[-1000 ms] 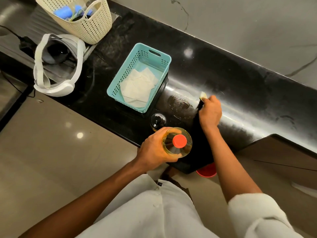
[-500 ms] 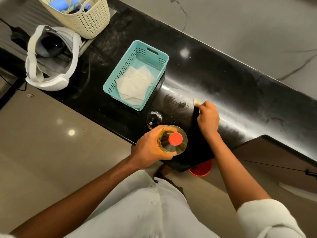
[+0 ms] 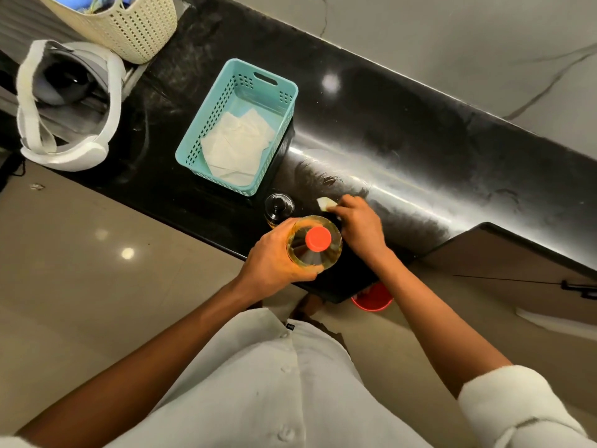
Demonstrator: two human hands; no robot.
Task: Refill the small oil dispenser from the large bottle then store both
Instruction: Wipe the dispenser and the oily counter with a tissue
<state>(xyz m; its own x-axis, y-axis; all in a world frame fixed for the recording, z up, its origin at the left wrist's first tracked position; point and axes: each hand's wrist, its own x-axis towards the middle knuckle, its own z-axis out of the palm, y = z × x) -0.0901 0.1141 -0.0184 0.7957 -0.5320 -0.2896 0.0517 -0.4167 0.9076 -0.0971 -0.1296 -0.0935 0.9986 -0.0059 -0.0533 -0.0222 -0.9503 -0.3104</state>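
The large oil bottle (image 3: 315,244), clear with yellow oil and a red cap, stands upright near the front edge of the black counter (image 3: 403,147). My left hand (image 3: 274,257) is wrapped around its shoulder. Just behind it sits the small glass oil dispenser (image 3: 278,205), dark-topped, untouched. My right hand (image 3: 358,226) presses a pale folded tissue (image 3: 324,202) onto the counter beside the bottle; most of the tissue is hidden under my fingers.
A teal plastic basket (image 3: 239,79) lined with white paper stands behind the dispenser. A cream woven basket (image 3: 129,30) and a white headset (image 3: 64,105) lie at the far left. A red bin (image 3: 371,299) sits on the floor under the counter edge.
My right hand has slid the tissue leftward and toward me across the counter, close to the bottle. My left hand still grips the bottle in place.
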